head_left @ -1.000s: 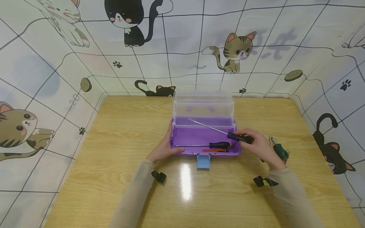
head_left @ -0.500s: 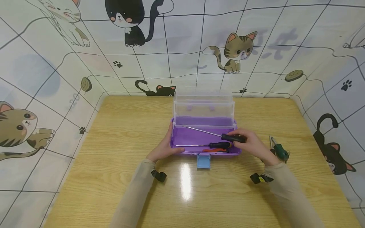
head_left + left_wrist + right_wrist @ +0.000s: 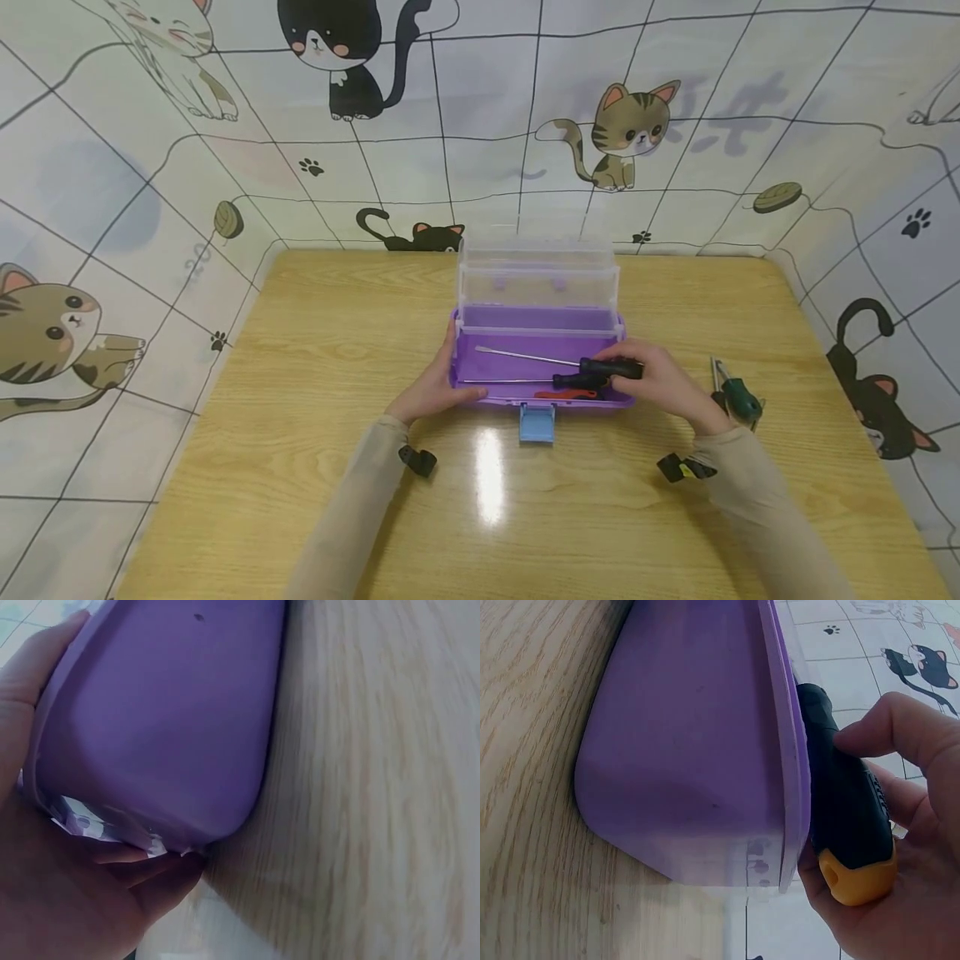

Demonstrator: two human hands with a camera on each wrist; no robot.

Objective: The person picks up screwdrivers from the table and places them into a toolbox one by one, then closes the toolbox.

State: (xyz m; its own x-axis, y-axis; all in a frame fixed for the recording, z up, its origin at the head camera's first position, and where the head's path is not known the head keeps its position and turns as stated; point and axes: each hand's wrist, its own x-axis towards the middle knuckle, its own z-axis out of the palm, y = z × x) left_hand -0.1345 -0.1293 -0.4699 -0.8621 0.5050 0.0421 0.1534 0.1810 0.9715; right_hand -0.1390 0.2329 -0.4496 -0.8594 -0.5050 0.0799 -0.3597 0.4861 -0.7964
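My right hand (image 3: pixel 667 385) grips a screwdriver (image 3: pixel 611 367) by its black handle, which has a yellow end in the right wrist view. Its metal shaft slants left over the inside of a purple toolbox (image 3: pixel 468 358). At the box's left end, my left hand (image 3: pixel 427 387) holds on, the thumb at the front rim and the fingers along the end wall (image 3: pixel 157 735). A second black-handled screwdriver (image 3: pixel 573 381) lies in the box towards the front. Beside it is an orange-red handled tool (image 3: pixel 566 394), partly hidden.
The toolbox's clear lid (image 3: pixel 536 283) stands raised at the back, and its blue latch (image 3: pixel 537 425) hangs down in front. A green-handled tool (image 3: pixel 742 400) lies on the wooden table (image 3: pixel 322 333) beyond my right hand. Cat-printed walls (image 3: pixel 487 100) border the table.
My right hand has moved left with the screwdriver and brought it lower over the toolbox. The screwdriver's shaft has become nearly level. My left hand has stayed on the box's left end.
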